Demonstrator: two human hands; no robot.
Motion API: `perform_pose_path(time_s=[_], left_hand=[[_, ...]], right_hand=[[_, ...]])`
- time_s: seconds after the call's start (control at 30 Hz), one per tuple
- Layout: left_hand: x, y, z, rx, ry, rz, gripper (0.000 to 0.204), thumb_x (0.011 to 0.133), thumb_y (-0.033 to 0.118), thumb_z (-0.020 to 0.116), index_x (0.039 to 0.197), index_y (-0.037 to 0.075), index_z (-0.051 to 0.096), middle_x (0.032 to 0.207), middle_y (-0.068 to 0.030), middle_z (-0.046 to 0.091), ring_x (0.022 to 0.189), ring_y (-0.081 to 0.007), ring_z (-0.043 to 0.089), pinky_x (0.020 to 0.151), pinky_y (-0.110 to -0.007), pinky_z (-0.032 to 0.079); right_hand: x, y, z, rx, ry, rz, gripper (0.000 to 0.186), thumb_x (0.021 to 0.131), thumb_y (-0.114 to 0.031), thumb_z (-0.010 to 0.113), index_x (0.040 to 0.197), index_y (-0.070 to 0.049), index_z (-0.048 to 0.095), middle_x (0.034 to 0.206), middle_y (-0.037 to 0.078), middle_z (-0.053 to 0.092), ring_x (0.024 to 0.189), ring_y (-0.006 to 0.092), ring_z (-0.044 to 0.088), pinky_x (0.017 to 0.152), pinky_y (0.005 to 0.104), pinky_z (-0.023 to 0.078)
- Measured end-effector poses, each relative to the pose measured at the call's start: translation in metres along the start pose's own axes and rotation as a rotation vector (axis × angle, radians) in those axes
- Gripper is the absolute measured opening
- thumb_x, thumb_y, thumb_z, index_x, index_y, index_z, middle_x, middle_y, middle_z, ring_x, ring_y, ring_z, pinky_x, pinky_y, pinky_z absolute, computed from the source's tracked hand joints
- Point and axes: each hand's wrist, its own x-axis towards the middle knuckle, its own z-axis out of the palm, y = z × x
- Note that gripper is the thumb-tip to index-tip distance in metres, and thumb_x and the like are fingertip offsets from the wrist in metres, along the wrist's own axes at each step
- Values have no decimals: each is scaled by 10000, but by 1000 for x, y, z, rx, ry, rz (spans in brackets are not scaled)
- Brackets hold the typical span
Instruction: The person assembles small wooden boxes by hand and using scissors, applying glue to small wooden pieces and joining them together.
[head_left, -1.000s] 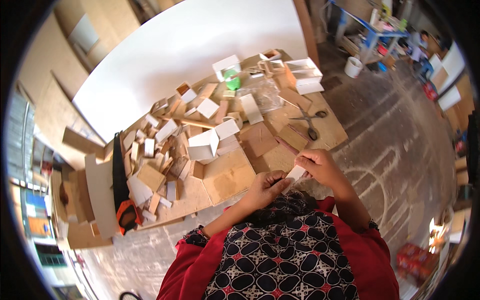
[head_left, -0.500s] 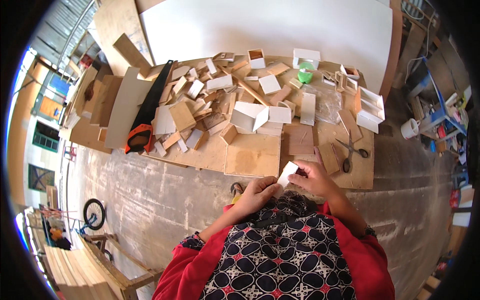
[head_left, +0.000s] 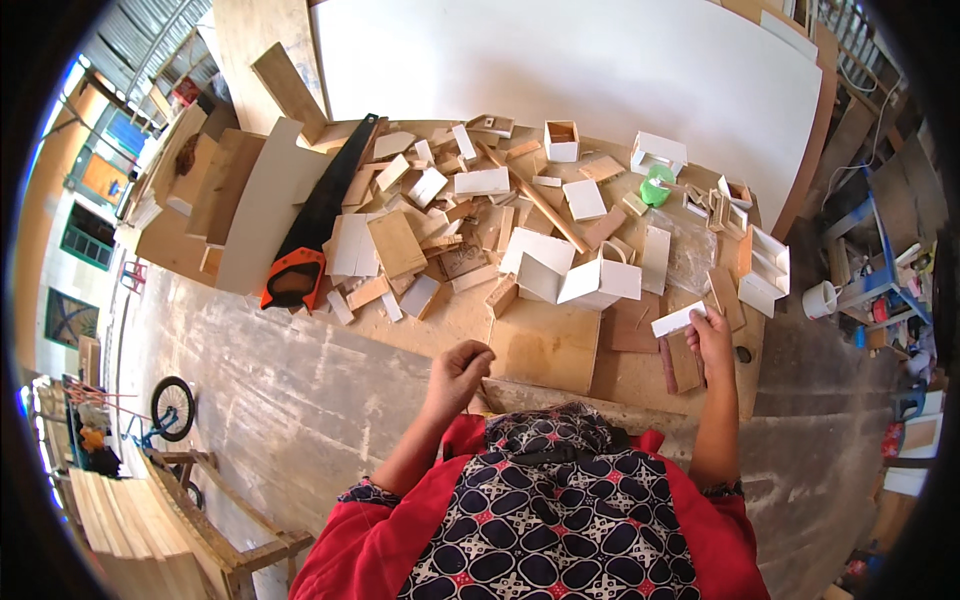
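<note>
My right hand (head_left: 711, 342) grips a small white board piece (head_left: 672, 321), raised at the right front of the workbench (head_left: 455, 323). A brown wooden strip (head_left: 668, 370) and dark scissors (head_left: 742, 353), mostly hidden by that hand, lie beneath it. My left hand (head_left: 458, 378) is closed near the front edge, left of a plain plywood square (head_left: 545, 355); whether it holds anything is hidden. Folded white boxes (head_left: 590, 280) sit beyond both hands.
Many wood offcuts (head_left: 405, 245) cover the bench, with an orange-handled saw (head_left: 298, 280) at left and a green container (head_left: 656, 185) behind. A large white panel (head_left: 560, 60) stands at the back. A bicycle (head_left: 170, 410) and timber frame (head_left: 230, 505) are at lower left.
My hands have parted: the right has carried the white piece up and rightward over the bench, while the left has let go of it and moved left. The view has also swung.
</note>
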Motion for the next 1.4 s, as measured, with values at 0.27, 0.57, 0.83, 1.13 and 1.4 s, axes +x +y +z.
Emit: perform_pose_path(time_s=[0.27,0.57,0.83,1.13,1.4], left_hand=[[40,-4,-42,250,88,150,178,828,128,660,945,-4,638,758,-66,629,736,-127,628,654,-262,496],[85,3,-27,508,-51,524,625,693,263,775,1250,88,550,1175,-162,576,1050,-337,569,878,-411,481],[103,-5,-25,456,-169,497,580,688,141,737,1236,72,561,1134,-174,582,1035,-360,578,880,-421,479],[91,-14,-53,120,-197,375,378,783,107,652,1139,0,586,1101,-138,599,964,-282,611,833,-373,488],[53,-40,-112,-466,-246,-267,269,861,159,608,1077,0,600,871,-20,639,758,-104,575,684,-267,470]], right_hand=[[48,9,1,-250,52,163,144,896,-200,603,934,-63,622,650,-4,550,472,67,462,400,224,351],[43,18,-9,-476,417,-158,407,856,-183,656,1231,-64,554,1059,119,623,933,214,594,813,330,463],[-25,3,16,-438,447,-186,422,868,-132,638,1269,-50,535,1120,97,607,990,178,565,862,316,442],[-95,-91,69,-85,513,-424,236,904,-101,567,1124,-23,599,988,46,610,879,122,529,775,249,418],[-107,-124,252,-302,-403,-608,105,830,-34,631,932,-14,646,831,109,647,715,163,617,638,270,482]])
